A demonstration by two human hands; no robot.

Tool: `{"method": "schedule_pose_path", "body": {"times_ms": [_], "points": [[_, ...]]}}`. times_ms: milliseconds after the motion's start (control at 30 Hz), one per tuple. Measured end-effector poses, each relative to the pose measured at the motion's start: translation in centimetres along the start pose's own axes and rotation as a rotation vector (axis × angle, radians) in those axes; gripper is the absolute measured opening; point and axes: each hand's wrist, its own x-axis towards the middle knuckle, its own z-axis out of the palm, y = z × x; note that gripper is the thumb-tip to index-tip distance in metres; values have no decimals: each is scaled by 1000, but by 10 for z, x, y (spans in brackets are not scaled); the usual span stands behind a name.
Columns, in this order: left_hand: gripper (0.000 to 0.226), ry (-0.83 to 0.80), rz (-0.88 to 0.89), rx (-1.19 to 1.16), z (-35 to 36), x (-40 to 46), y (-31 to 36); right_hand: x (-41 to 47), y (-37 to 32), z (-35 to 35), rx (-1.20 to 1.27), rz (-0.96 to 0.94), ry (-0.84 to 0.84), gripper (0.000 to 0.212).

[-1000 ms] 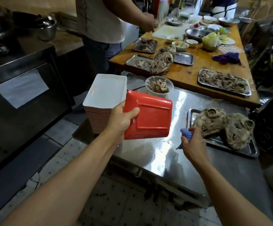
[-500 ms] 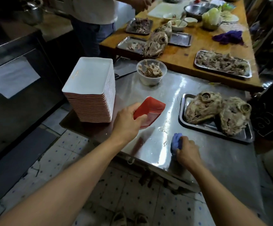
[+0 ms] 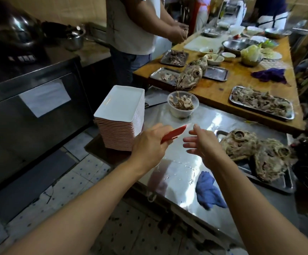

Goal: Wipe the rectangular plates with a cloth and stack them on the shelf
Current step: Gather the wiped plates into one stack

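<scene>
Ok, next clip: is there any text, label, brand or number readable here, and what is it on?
No text can be read.
White sheet on the dark cabinet front: looks blank.
Small orange mark on the top plate of the stack: too small to read.
Cooker panel: buttons only, blurred.

The right hand (image 3: pixel 203 142) has left the blue cloth (image 3: pixel 209 192) on the steel table (image 3: pixel 223 208), fingers now spread.
</scene>
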Motion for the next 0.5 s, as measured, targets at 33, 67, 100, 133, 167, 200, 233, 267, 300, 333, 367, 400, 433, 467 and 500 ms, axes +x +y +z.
{"method": "schedule_pose_path", "body": {"times_ms": [33,67,100,133,167,200,233,267,300,333,367,400,433,467,500], "points": [[8,13,33,56,-4,0,1,-2,-8,1,1,21,-30,36],[11,23,69,113,-8,0,2,-3,-15,2,-8,29,-59,38],[14,28,104,165,-11,0,3,-5,-20,4,-14,30,-84,37],[14,33,133,208,-15,0,3,-6,-25,7,-8,31,-101,35],[13,39,160,243,-19,0,3,-6,-30,10,3,31,-108,30],[10,46,182,276,-22,0,2,-7,-34,14,14,34,-113,25],[8,49,198,309,-26,0,1,-7,-38,18,24,36,-119,20],[7,46,204,343,-30,1,0,-6,-42,22,38,39,-127,16],[6,44,206,372,-34,1,-2,-6,-46,27,54,40,-131,13],[5,48,206,395,-39,2,-4,-5,-50,32,70,38,-133,11],[5,53,202,414,-44,3,-7,-3,-53,38,85,31,-138,9],[5,55,197,431,-49,3,-11,-1,-56,45,98,22,-149,9],[7,58,199,448,-55,4,-15,1,-58,52,111,9,-164,11],[7,62,207,465,-60,5,-20,4,-61,61,117,-4,-176,13],[6,54,209,476,-64,7,-26,8,-62,69,113,-11,-179,15]]}}
